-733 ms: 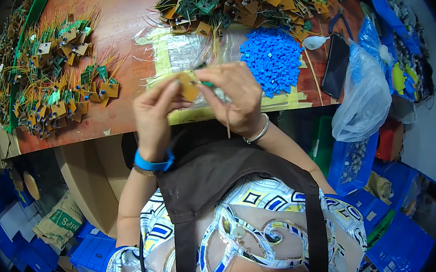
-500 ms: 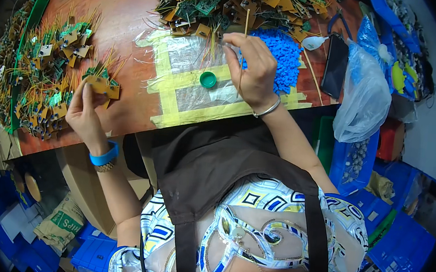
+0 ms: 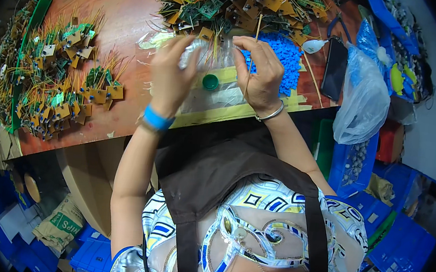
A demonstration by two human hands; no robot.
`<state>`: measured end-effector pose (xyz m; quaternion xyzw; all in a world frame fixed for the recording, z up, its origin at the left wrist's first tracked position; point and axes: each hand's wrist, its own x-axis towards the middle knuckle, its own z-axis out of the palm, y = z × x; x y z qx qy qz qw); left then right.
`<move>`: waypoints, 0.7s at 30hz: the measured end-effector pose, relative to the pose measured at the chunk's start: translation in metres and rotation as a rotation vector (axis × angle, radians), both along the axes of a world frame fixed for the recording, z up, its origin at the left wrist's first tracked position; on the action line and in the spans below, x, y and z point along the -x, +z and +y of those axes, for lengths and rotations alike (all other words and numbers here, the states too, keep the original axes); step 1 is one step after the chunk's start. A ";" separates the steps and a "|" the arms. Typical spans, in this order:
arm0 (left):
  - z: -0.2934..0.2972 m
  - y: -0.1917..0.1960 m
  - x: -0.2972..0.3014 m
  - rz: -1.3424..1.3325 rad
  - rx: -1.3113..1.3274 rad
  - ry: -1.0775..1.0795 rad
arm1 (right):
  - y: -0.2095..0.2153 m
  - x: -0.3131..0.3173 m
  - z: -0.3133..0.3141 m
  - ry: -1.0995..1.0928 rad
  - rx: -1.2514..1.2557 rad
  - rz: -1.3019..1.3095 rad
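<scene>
My right hand (image 3: 261, 74) is closed on a thin wooden stick (image 3: 259, 27), which stands nearly upright through the fingers. Smeared by motion, my left hand (image 3: 170, 74) hovers over the left edge of the taped work area; whether its fingers hold anything does not show. Between the hands sits a small green cap (image 3: 210, 82) on clear film bordered by yellow tape (image 3: 199, 117). Just beyond my right hand lies a heap of small blue pieces (image 3: 287, 59). Brown and green circuit boards with wires (image 3: 241, 7) are piled at the far side.
More wired boards (image 3: 64, 95) stand grouped on the left, next to a green strip (image 3: 39, 14). A black phone (image 3: 334, 68), pliers (image 3: 339, 24), another stick (image 3: 313, 77) and a white teardrop-shaped thing (image 3: 314, 45) lie right. A clear plastic bag (image 3: 363, 103) hangs over the right edge.
My left hand has left a board with the group on the left and swung right to the taped area. My right hand and its stick have shifted slightly right.
</scene>
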<state>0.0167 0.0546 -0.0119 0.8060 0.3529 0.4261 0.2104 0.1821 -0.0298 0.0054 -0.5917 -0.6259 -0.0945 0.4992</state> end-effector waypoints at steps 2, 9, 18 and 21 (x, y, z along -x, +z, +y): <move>0.008 -0.005 -0.035 0.105 -0.120 0.008 | 0.003 -0.001 -0.004 -0.002 0.000 -0.008; 0.021 -0.015 -0.035 0.087 0.049 -0.035 | -0.002 -0.014 -0.021 -0.055 0.033 0.004; 0.018 0.009 0.039 0.205 -0.134 0.014 | -0.013 -0.006 -0.021 0.021 0.043 0.053; -0.014 0.017 0.027 0.279 -0.380 0.175 | -0.011 -0.004 -0.022 0.023 0.052 0.060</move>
